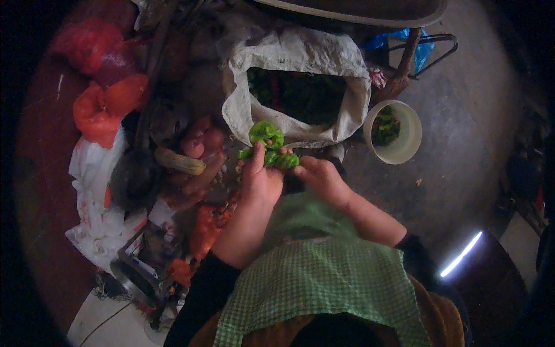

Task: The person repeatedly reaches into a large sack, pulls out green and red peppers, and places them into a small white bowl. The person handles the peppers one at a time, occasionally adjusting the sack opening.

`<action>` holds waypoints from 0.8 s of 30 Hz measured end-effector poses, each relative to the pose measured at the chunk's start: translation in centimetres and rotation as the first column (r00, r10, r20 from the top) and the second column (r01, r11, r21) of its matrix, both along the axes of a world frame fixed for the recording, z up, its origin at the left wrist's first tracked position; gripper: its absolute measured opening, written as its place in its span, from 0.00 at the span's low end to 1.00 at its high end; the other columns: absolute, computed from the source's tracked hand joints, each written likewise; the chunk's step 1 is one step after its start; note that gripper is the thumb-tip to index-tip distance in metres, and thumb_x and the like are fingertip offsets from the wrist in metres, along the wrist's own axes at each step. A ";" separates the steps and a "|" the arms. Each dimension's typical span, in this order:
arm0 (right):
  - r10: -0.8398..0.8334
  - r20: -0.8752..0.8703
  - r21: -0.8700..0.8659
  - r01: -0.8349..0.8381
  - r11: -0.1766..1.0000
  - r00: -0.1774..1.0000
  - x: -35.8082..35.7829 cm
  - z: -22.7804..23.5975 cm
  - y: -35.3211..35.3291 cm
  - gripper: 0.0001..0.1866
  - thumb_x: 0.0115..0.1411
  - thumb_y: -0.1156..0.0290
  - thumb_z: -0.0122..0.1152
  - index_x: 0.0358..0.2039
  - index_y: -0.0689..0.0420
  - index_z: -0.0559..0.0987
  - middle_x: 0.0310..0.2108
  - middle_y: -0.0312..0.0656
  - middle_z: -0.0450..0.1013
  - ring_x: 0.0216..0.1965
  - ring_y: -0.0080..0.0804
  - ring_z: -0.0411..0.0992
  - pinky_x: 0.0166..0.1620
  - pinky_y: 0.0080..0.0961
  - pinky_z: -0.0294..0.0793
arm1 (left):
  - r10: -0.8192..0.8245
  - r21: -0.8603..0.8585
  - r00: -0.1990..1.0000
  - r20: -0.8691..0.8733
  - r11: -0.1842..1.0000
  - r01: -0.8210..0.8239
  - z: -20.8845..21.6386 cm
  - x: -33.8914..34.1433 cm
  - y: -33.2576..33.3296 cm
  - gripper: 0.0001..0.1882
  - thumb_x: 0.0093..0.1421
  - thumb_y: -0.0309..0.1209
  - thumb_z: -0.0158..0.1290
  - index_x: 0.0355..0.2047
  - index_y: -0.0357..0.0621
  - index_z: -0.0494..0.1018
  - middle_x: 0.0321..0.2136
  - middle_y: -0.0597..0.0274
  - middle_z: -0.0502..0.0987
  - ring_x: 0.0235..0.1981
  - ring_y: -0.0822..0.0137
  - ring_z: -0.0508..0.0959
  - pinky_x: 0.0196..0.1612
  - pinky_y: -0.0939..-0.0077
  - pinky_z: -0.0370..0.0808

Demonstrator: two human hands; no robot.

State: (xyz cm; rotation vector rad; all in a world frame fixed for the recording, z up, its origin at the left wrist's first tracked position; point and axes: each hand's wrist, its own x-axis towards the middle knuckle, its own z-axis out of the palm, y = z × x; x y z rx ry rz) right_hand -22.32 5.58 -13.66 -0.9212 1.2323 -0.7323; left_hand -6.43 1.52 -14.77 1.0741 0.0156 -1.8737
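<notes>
My left hand (263, 176) is closed around several wrinkled bright green peppers (266, 132), which stick out above and between its fingers. At the right end of the bunch, my right hand (321, 178) pinches at the tip of one green pepper (287, 161); its fingertips are partly hidden there. Just beyond both hands stands a whitish woven sack (298, 47) with its rim folded out. Dark green contents (309, 95) with a few red bits lie inside it. To the right of the sack, a pale bucket (409, 136) holds small green pieces (385, 127).
A large dark round-rimmed vessel (352, 14) is beyond the sack, beside a wooden leg (409, 55) and a blue bag (425, 52). Red, orange and white plastic bags (98, 168) crowd the left, with a yellowish gourd-like vegetable (180, 161). A green checked apron (324, 272) covers my lap.
</notes>
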 end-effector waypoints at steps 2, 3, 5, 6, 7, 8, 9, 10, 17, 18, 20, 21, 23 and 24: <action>0.014 0.076 -0.006 -0.014 1.000 0.997 0.2 0.1 0.1 0.10 0.65 0.69 0.53 0.31 0.63 0.75 0.23 0.42 0.70 0.27 0.23 0.63 0.33 0.28 0.68 | 0.020 0.068 0.996 -0.084 0.998 -0.014 0.2 0.3 -0.1 0.15 0.65 0.43 0.49 0.41 0.44 0.67 0.33 0.60 0.71 0.37 0.62 0.71 0.50 0.62 0.70; 0.026 0.048 -0.029 -0.025 0.999 0.999 0.2 0.1 0.2 0.10 0.65 0.69 0.54 0.30 0.63 0.74 0.23 0.43 0.70 0.26 0.26 0.65 0.32 0.30 0.68 | 0.029 0.097 0.991 -0.133 0.995 -0.016 0.3 0.5 -0.1 0.15 0.65 0.43 0.49 0.40 0.44 0.67 0.32 0.60 0.70 0.34 0.64 0.71 0.49 0.61 0.70; 0.034 0.020 -0.125 -0.031 0.992 0.999 0.4 -0.2 0.4 0.10 0.63 0.69 0.55 0.29 0.62 0.74 0.22 0.44 0.72 0.25 0.31 0.69 0.32 0.33 0.69 | 0.021 0.064 0.996 -0.083 0.998 -0.016 0.4 0.4 -0.1 0.15 0.65 0.43 0.49 0.40 0.44 0.67 0.29 0.62 0.68 0.33 0.65 0.70 0.45 0.64 0.70; 0.103 -0.314 -0.274 -0.194 0.942 0.944 1.0 -0.8 0.1 0.11 0.60 0.66 0.58 0.27 0.60 0.75 0.23 0.47 0.74 0.25 0.45 0.73 0.31 0.38 0.71 | 0.013 0.029 0.998 -0.058 1.000 -0.011 0.6 0.4 -0.1 0.15 0.65 0.42 0.50 0.41 0.44 0.67 0.30 0.62 0.69 0.33 0.65 0.70 0.45 0.65 0.70; 0.117 -0.385 -0.201 -0.207 0.957 0.916 1.1 -1.2 0.2 0.11 0.59 0.64 0.58 0.27 0.59 0.76 0.23 0.48 0.74 0.26 0.47 0.73 0.32 0.39 0.72 | 0.010 0.040 1.000 -0.001 0.999 -0.010 0.7 0.3 -0.2 0.15 0.65 0.42 0.50 0.41 0.43 0.67 0.30 0.61 0.69 0.33 0.65 0.70 0.44 0.65 0.70; 0.135 -0.453 -0.126 -0.213 0.969 0.881 1.4 -1.5 0.3 0.11 0.58 0.62 0.58 0.27 0.58 0.77 0.23 0.48 0.75 0.27 0.50 0.73 0.32 0.40 0.73 | -0.027 -0.083 0.998 0.049 0.996 0.031 0.9 0.1 0.0 0.14 0.64 0.40 0.51 0.41 0.42 0.67 0.30 0.61 0.70 0.33 0.65 0.71 0.43 0.65 0.70; 0.173 -0.521 -0.045 -0.229 0.972 0.836 1.6 -1.8 0.5 0.12 0.57 0.61 0.58 0.27 0.57 0.78 0.23 0.49 0.75 0.28 0.52 0.74 0.33 0.41 0.74 | -0.051 -0.158 0.990 0.132 0.985 0.071 1.1 -0.1 0.1 0.14 0.64 0.39 0.51 0.42 0.42 0.67 0.31 0.61 0.70 0.32 0.65 0.71 0.42 0.65 0.70; 0.256 -0.580 0.028 -0.295 0.955 0.773 1.7 -2.2 0.5 0.12 0.57 0.60 0.58 0.27 0.56 0.78 0.23 0.48 0.75 0.28 0.52 0.74 0.33 0.41 0.74 | -0.066 -0.223 0.972 0.223 0.968 0.117 1.3 -0.4 0.3 0.14 0.64 0.37 0.52 0.42 0.41 0.67 0.32 0.61 0.71 0.32 0.66 0.71 0.41 0.65 0.70; 0.579 -0.724 0.241 -0.649 0.722 0.375 -0.8 -3.2 -2.2 0.09 0.56 0.62 0.57 0.33 0.52 0.79 0.35 0.47 0.76 0.38 0.48 0.75 0.39 0.42 0.75 | -0.092 -0.229 0.990 0.112 0.967 0.115 0.4 1.5 -0.5 0.17 0.63 0.36 0.51 0.49 0.40 0.67 0.35 0.61 0.73 0.33 0.64 0.73 0.47 0.59 0.71; 0.518 -0.742 0.198 -0.598 0.777 0.426 -1.5 -4.0 -3.9 0.09 0.55 0.62 0.58 0.33 0.51 0.79 0.36 0.46 0.75 0.39 0.49 0.74 0.40 0.42 0.74 | -0.078 -0.201 0.995 0.061 0.976 0.089 0.1 2.4 -0.5 0.16 0.61 0.29 0.51 0.49 0.40 0.67 0.39 0.57 0.73 0.34 0.65 0.74 0.45 0.57 0.72; 0.289 -0.795 0.007 -0.468 0.883 0.534 -2.6 -6.5 -7.8 0.09 0.55 0.63 0.58 0.34 0.52 0.79 0.37 0.46 0.75 0.40 0.49 0.73 0.42 0.42 0.74 | -0.068 -0.133 0.993 0.094 0.988 0.080 -0.3 3.8 0.1 0.18 0.60 0.28 0.52 0.51 0.42 0.67 0.42 0.56 0.73 0.34 0.64 0.74 0.45 0.56 0.72; 0.057 -0.789 -0.232 -0.383 0.894 0.611 -3.2 -8.3 -10.0 0.09 0.55 0.63 0.58 0.34 0.52 0.79 0.37 0.46 0.75 0.41 0.50 0.73 0.42 0.42 0.73 | -0.065 -0.102 0.992 0.111 0.992 0.077 -0.6 4.4 0.5 0.19 0.60 0.28 0.52 0.51 0.42 0.67 0.43 0.56 0.73 0.33 0.64 0.74 0.45 0.56 0.72; -0.017 -0.844 -0.279 -0.412 0.867 0.536 -3.8 -12.7 -13.8 0.12 0.55 0.68 0.55 0.41 0.49 0.79 0.43 0.46 0.73 0.42 0.51 0.73 0.42 0.43 0.74 | -0.109 -0.079 0.987 0.121 0.990 0.119 -1.3 5.2 1.2 0.21 0.60 0.34 0.53 0.53 0.42 0.66 0.51 0.56 0.71 0.33 0.65 0.72 0.44 0.60 0.73; 0.146 -0.900 -0.078 -0.481 0.873 0.411 -4.1 -14.8 -15.1 0.14 0.56 0.67 0.54 0.43 0.48 0.78 0.45 0.47 0.72 0.45 0.51 0.72 0.46 0.42 0.73 | -0.096 -0.055 0.991 0.097 0.993 0.101 -1.7 5.6 1.6 0.21 0.60 0.34 0.53 0.53 0.42 0.66 0.50 0.56 0.71 0.33 0.65 0.72 0.44 0.60 0.73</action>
